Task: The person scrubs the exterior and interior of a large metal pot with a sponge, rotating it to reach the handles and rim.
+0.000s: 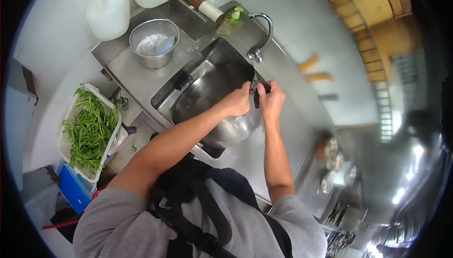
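A large round metal wok (212,86) sits tilted in the stainless steel sink (163,98), its inside wet and shiny. My right hand (271,101) is closed around the wok's dark handle at the right-hand rim. Close beside it, my left hand (237,102) is closed at the rim near the base of the handle. Whatever lies inside the left fingers is hidden from view. The curved tap (263,34) rises just beyond both hands.
Left of the sink stands a metal pot (155,60) with suds and a pale bluish thing inside. A soap bottle (230,22), a bundled stick brush (200,4) and plastic jugs (109,10) line the back. Leafy greens fill a white basket (114,137) at lower left.
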